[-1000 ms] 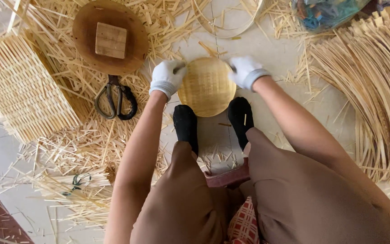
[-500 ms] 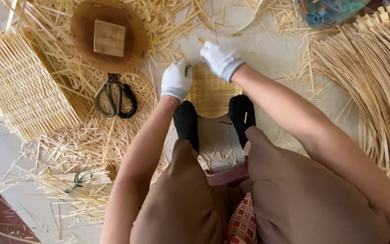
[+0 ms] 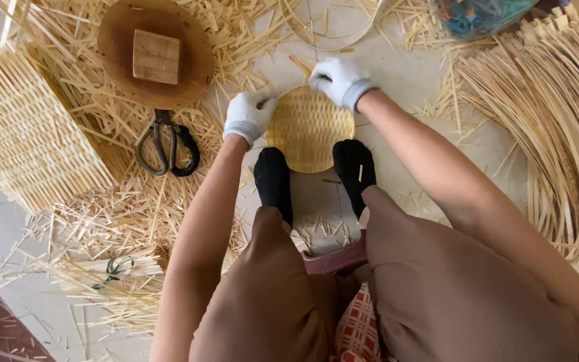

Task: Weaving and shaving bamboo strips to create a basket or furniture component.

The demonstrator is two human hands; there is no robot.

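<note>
Down on the floor, we hold a round woven disc (image 3: 309, 131) between our two gloved hands. Our left hand (image 3: 248, 115) has its fingers curled onto the disc's left edge, gripping the rim. Our right hand (image 3: 340, 80) sits on the upper right edge, its fingers bent over and pinching the rim there. The disc lies flat on the pale floor, just beyond the toes of our two black-socked feet (image 3: 273, 181), whose tips touch or nearly touch its near edge.

Out past the left fingers, a little way off, lie dark-handled scissors (image 3: 166, 144) on a bed of cut straw scraps (image 3: 122, 214). Beyond the scissors sits a round brown wooden board (image 3: 118, 60) with a small square wooden block (image 3: 156, 56) on it. Farther left of that hand rests a rectangular woven mat (image 3: 28, 131).

Well apart from the right fingers, on their far side, a big bundle of long pale strips (image 3: 557, 127) curves along the floor. Ahead of those fingers a thin bent hoop of strip (image 3: 333, 41) lies on the floor.
</note>
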